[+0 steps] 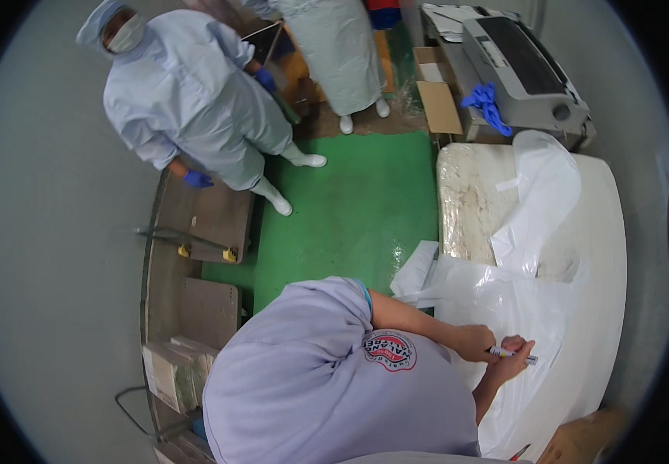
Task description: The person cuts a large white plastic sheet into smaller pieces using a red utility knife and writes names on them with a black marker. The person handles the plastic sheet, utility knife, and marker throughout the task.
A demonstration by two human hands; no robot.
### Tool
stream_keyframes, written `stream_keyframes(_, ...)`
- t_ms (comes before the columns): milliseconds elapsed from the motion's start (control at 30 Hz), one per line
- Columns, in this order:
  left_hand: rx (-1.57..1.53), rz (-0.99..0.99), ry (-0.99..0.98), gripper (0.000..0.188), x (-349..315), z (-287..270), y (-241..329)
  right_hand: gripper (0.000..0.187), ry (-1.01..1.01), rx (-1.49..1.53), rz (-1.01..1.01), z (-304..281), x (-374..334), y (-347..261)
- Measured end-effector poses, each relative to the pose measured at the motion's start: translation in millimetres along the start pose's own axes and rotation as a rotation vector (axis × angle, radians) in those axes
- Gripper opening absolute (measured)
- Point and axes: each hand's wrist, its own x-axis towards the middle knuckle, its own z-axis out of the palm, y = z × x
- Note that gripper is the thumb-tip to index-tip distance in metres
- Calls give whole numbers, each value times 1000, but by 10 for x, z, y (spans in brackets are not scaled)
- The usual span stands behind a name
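My left hand (474,342) is closed at the dark left end of a marker pen (504,353). Just right of it, my right hand (514,362) has its fingers closed around the white pen body. Both hands are over a sheet of clear plastic film (466,282) spread across the white-covered table (593,309). Farther back on this table lies a crumpled white plastic garment or sheet (543,193).
A grey printer (524,66) with blue gloves (487,107) and an open cardboard box (439,104) stand at the far right. Two people in pale gowns, one (203,93) beside a brown cart (210,216), stand around the green floor (342,201). Wrapped packs (176,375) are at left.
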Motion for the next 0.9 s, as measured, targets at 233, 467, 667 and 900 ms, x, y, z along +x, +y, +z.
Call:
stream_keyframes(233,-335,-128,-394,31,53,-23,207,30,-398,341,-503,-617,620,-753)
stream_keyframes(467,180,121,47,18,204,215,-1215,30,441,681,-548,-2188,979,-1548)
stream_keyframes(667,441,99,291,20,205,-730,-1463,42,253,944,225,-1093,681,740)
stream_keyframes(900,461,167,122,20,559,-839,-1183,27,333,877,36,-1689,632,927)
